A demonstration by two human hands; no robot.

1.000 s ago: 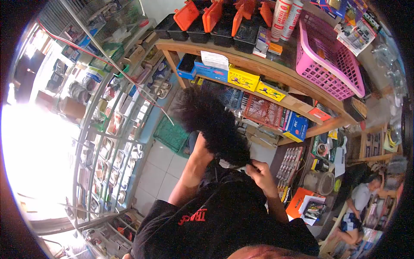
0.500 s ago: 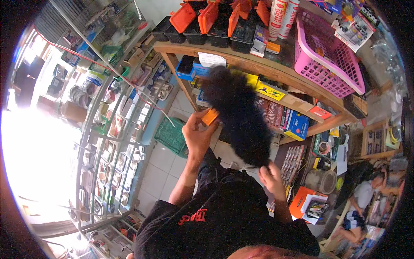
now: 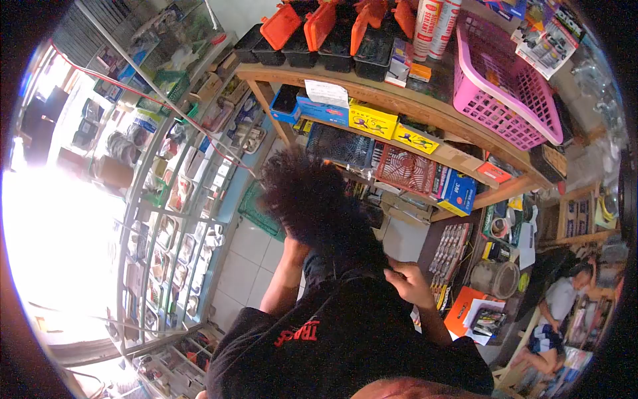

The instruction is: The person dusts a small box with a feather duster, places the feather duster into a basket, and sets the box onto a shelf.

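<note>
A dark, fluffy duster (image 3: 316,203) spans the space in front of my body, its bushy end up and to the left. My right hand (image 3: 411,282) is closed at its lower end, where the handle itself is hardly visible. Behind the bristles, my left hand (image 3: 294,251) shows only near the wrist; its fingers are covered. The small orange box that it held half a second ago is out of sight behind the duster.
Ahead is a wooden shelf (image 3: 399,110) with black bins (image 3: 335,61), sealant tubes (image 3: 435,26) and a pink basket (image 3: 515,106). Glass display shelving (image 3: 176,219) runs along the left, beside a green basket (image 3: 256,209). Another person (image 3: 558,309) sits at the far right.
The duster has swept left and down, over my left hand, hiding the orange box. My right hand has lowered slightly. Trays on the lower shelf are now uncovered.
</note>
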